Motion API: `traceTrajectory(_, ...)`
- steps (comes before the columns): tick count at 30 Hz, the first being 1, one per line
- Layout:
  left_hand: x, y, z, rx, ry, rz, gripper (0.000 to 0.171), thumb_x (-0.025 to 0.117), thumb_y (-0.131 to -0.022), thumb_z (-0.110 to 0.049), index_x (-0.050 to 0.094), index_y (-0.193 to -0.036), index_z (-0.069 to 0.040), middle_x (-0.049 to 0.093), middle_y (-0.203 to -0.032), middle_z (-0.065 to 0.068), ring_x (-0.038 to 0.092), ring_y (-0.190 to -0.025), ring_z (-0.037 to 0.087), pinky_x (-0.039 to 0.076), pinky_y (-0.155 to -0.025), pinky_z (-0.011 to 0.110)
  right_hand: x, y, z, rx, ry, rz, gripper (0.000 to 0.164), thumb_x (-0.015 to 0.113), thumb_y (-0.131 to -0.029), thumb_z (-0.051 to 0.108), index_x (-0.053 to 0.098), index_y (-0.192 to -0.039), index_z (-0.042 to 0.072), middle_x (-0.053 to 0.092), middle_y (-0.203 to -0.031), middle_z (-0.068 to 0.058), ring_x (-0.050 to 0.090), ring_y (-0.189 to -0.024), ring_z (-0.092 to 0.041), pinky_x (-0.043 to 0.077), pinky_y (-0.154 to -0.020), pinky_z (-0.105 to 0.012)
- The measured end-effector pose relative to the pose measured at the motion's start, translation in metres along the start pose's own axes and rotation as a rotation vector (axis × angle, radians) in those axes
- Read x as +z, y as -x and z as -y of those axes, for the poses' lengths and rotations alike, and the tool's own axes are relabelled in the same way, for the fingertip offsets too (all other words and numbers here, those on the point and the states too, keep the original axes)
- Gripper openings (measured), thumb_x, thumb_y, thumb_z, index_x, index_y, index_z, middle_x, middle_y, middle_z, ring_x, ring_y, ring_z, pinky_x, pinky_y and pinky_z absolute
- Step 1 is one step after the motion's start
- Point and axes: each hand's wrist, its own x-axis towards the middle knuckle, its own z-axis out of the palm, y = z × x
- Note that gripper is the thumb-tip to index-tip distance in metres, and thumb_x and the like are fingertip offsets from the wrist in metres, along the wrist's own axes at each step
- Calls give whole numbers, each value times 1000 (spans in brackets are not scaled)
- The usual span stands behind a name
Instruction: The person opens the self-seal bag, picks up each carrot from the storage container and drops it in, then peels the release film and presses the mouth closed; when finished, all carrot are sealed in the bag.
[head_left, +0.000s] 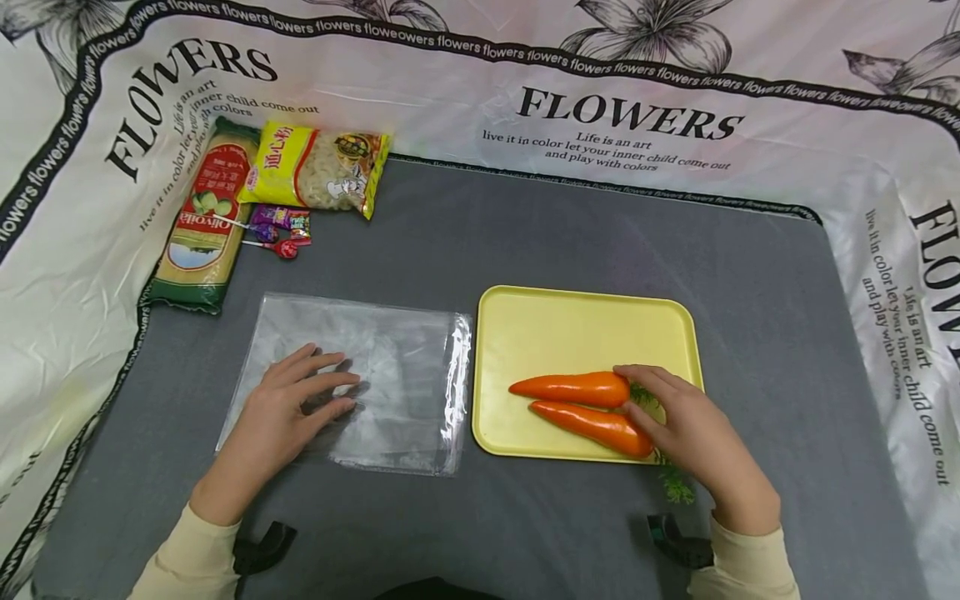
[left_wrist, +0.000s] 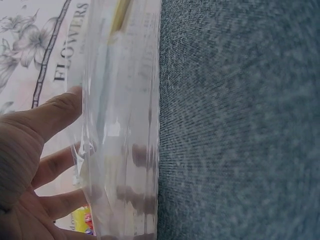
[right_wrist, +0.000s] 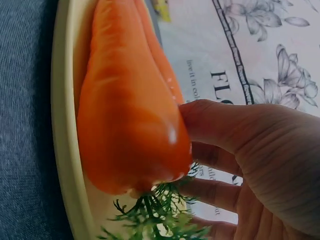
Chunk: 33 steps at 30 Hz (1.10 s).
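In the head view, the left hand [head_left: 291, 408] lies with its fingers apart over a clear plastic bag [head_left: 405, 383], perhaps to keep the light film flat. The right hand [head_left: 690, 429] pinches the thick end of the far carrot [head_left: 572, 388], thumb on one side and fingers on the other; that stem end probably offers the surest hold. The near carrot [head_left: 596, 427] lies just beside it on a yellow tray [head_left: 585, 329], both tips pointing toward the bag. The tray's raised rim likely keeps them from rolling off. Green fronds [head_left: 677, 485] hang past the tray's near edge. A yellow packet [head_left: 322, 167], a green-ended packet [head_left: 204, 221], two lollipops [head_left: 285, 249] and a purple sweet [head_left: 279, 218] sit together at the far left, seemingly set aside. The counter [head_left: 555, 533] is dark grey, bordered by a pale sheet [head_left: 450, 92] printed with flowers and lettering.

In the left wrist view, the thumb and fingers stand apart beside the bag's folds, and some fingertips show blurred through the film. The grey surface shows a fine weave.

In the right wrist view, the near carrot fills the middle and hides the fingertips, so the grip's far side cannot be told here. The printed sheet spreads behind.
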Motion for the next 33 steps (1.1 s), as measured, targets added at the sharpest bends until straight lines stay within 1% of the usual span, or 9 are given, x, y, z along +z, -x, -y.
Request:
traceTrajectory(5,0,0,-1,-14,-1,4,35,81,-72,-20,72,-106,-20,60,-123,7,42,-126,39,31,-100,60,2,-3,-5,2,-14,14,51,72,-85,16,54,-132,15,58,-125,-2,55,-112,-24,45,-90,-46)
traceTrajectory(12,0,0,-1,-17,-2,-1,38,82,-72,-19,71,-108,-20,59,-123,8,41,-127,39,31,-98,62,4,-6,-8,14,-14,24,54,73,-83,26,54,-133,16,59,-123,-4,55,-110,-27,44,-90,-49)
traceTrajectory(16,0,0,0,-15,-1,-9,38,82,-71,-19,71,-108,-20,60,-123,8,42,-126,39,31,-99,60,6,-8,-9,4,-2,15,56,76,-81,25,55,-132,16,61,-121,-4,55,-109,-28,42,-91,-49)
traceTrajectory(18,0,0,0,-15,-6,-10,38,83,-71,-19,72,-108,-19,60,-123,9,42,-126,40,31,-99,61,7,-8,-10,-1,5,11,56,76,-81,24,55,-132,16,61,-121,-5,55,-108,-27,43,-91,-48)
traceTrajectory(21,2,-1,2,-34,-52,34,43,83,-70,-26,70,-110,-21,58,-126,11,40,-126,42,28,-94,68,8,-8,-10,-4,12,3,56,77,-80,23,55,-132,15,62,-120,-5,56,-107,-28,43,-91,-48)
traceTrajectory(24,5,-1,4,-60,-146,121,53,82,-69,-39,66,-117,-26,51,-134,12,34,-129,43,22,-91,75,8,-8,-10,-6,21,-7,56,77,-80,23,56,-131,15,62,-119,-5,56,-105,-28,43,-89,-48)
traceTrajectory(26,6,0,5,-66,-189,160,56,81,-68,-44,65,-120,-28,46,-138,13,30,-131,44,20,-90,75,8,-8,-10,-9,26,-12,56,77,-79,23,56,-131,14,62,-119,-5,56,-104,-27,43,-89,-47)
traceTrajectory(28,7,1,5,-69,-205,167,53,80,-70,-44,66,-119,-30,45,-139,12,29,-131,44,18,-90,75,8,-8,-10,-13,29,-15,56,77,-79,23,56,-130,14,63,-118,-5,57,-102,-27,43,-88,-47)
traceTrajectory(33,7,2,5,-63,-169,125,43,79,-72,-39,69,-113,-30,49,-136,11,32,-130,43,19,-89,75,8,-8,-9,-21,34,-25,56,78,-79,22,57,-130,14,63,-116,-4,57,-98,-25,45,-85,-46)
